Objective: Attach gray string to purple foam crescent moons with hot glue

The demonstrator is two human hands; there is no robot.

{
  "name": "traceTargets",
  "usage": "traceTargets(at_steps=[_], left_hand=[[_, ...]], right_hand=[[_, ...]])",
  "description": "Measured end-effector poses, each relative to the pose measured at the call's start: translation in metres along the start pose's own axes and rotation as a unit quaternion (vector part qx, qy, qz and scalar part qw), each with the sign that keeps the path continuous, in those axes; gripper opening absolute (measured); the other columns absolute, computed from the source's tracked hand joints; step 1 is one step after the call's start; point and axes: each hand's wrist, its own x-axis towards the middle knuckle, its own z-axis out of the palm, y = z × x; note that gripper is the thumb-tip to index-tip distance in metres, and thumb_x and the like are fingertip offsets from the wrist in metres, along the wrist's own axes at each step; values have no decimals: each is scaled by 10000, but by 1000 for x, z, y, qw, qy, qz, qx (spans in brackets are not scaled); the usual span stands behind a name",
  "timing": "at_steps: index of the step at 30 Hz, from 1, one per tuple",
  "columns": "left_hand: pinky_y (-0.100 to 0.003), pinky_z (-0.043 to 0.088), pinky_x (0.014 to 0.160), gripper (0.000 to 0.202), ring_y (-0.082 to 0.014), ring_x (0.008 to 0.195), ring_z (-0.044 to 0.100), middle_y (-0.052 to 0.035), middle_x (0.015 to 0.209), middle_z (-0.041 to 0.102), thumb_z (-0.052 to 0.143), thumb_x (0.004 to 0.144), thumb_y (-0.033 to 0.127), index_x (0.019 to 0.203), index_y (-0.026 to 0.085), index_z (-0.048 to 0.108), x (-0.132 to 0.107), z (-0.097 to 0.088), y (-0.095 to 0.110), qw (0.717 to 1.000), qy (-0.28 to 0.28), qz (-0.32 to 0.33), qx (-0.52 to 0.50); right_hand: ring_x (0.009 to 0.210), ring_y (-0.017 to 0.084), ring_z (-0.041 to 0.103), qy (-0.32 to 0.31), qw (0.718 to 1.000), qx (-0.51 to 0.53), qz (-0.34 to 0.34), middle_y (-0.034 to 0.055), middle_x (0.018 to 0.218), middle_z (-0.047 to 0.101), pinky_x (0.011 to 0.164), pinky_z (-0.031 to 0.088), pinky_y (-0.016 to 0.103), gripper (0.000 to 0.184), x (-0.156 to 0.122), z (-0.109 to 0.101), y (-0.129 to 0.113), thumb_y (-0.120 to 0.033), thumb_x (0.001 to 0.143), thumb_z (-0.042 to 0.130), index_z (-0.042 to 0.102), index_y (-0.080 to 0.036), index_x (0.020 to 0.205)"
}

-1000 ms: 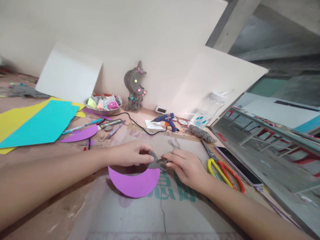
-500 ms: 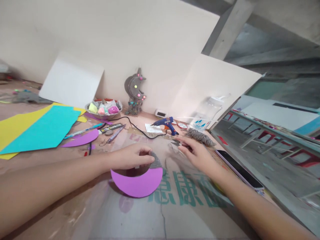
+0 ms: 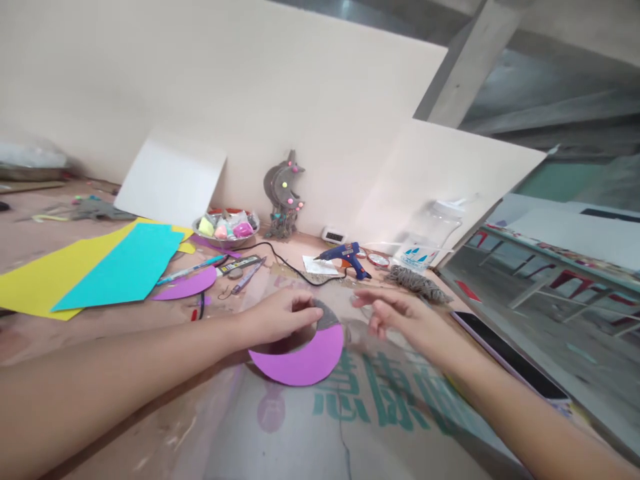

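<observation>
A purple crescent, which looks like craft foam or card, is held by my left hand, thumb on top and fingers curled around its upper side. Grey yarn covers the crescent's right tip, beside my thumb. To the right, my right hand hovers over the plastic-covered table, fingers loosely bent and apart, with nothing clearly visible in them. A bundle of grey yarn lies just beyond it. A blue glue gun rests on a white paper behind both hands.
Yellow and turquoise sheets lie left, near another purple piece and pens. A bowl of coloured clay, a yarn-covered moon decoration and a plastic jug stand along the back. A phone lies right.
The view has shifted, so things on the table appear farther right and mostly lower. My right hand's fingers have bent a little more. My left hand keeps its hold on the crescent.
</observation>
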Motion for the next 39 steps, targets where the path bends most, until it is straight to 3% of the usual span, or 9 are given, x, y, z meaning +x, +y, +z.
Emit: traceTargets(at_steps=[2, 4, 8, 11, 15, 19, 24, 32, 39], left_hand=[[-206, 338, 470, 225, -81, 511, 466, 31, 593, 538, 467, 849, 316, 689, 159, 486, 0, 0, 0, 1000, -7, 17, 14], [-206, 336, 475, 233, -82, 520, 464, 30, 600, 536, 470, 855, 328, 704, 154, 502, -1, 0, 0, 999, -11, 32, 27], [-207, 343, 479, 240, -85, 526, 470, 31, 604, 534, 470, 861, 350, 733, 152, 518, -2, 0, 0, 999, -11, 41, 21], [-206, 349, 479, 242, -87, 530, 477, 28, 611, 535, 471, 862, 355, 732, 154, 508, -3, 0, -1, 999, -13, 29, 11], [-204, 347, 466, 287, -88, 515, 471, 33, 598, 515, 485, 853, 421, 746, 157, 515, -3, 1, -2, 999, -27, 12, 11], [-206, 342, 478, 282, -89, 521, 477, 34, 596, 521, 511, 838, 417, 752, 151, 541, -3, 1, 0, 999, -22, 18, 43], [-209, 328, 492, 274, -88, 516, 478, 39, 566, 529, 502, 843, 392, 707, 155, 525, -4, 1, 2, 997, -19, 24, 65], [-194, 336, 515, 300, -80, 553, 470, 40, 605, 540, 553, 814, 430, 709, 150, 583, -1, 1, -10, 994, -57, 53, 82], [-199, 357, 537, 313, -97, 588, 515, 23, 620, 584, 538, 822, 436, 702, 152, 590, -1, 1, -10, 990, -63, 64, 113]], right_hand=[[573, 101, 585, -27, 996, 90, 8, 114, 1240, 576, 525, 513, 286, 507, -7, 27, -10, -473, 813, 561, 512, -244, 1263], [531, 79, 559, -32, 990, 138, 17, 97, 1184, 589, 489, 492, 263, 540, -9, 48, -10, -432, 782, 609, 488, -261, 1279], [416, 59, 437, 10, 984, 169, 55, -40, 619, 557, 387, 335, 188, 417, -4, 65, 1, -422, 777, 612, 584, -182, 1117], [386, 41, 350, 15, 980, 184, 76, -60, 525, 518, 361, 235, 173, 312, -1, 65, 6, -448, 756, 627, 604, -163, 879], [398, 38, 346, -7, 982, 173, 71, -45, 532, 541, 374, 233, 176, 305, -2, 64, 6, -465, 770, 619, 564, -167, 727], [408, 49, 358, -18, 989, 140, 50, -35, 534, 536, 380, 249, 189, 345, -4, 65, 5, -499, 800, 573, 565, -166, 710], [426, 65, 367, 42, 992, 115, 7, -50, 556, 467, 389, 269, 201, 365, -4, 63, 2, -503, 843, 501, 607, -161, 911], [664, 126, 529, 19, 998, 49, -26, 6, 732, 618, 615, 431, 248, 223, -3, 63, 2, -394, 773, 615, 647, -177, 810], [505, 77, 389, -4, 995, 99, 9, -36, 585, 494, 484, 311, 221, 313, -4, 63, 3, -455, 808, 572, 589, -165, 694]])
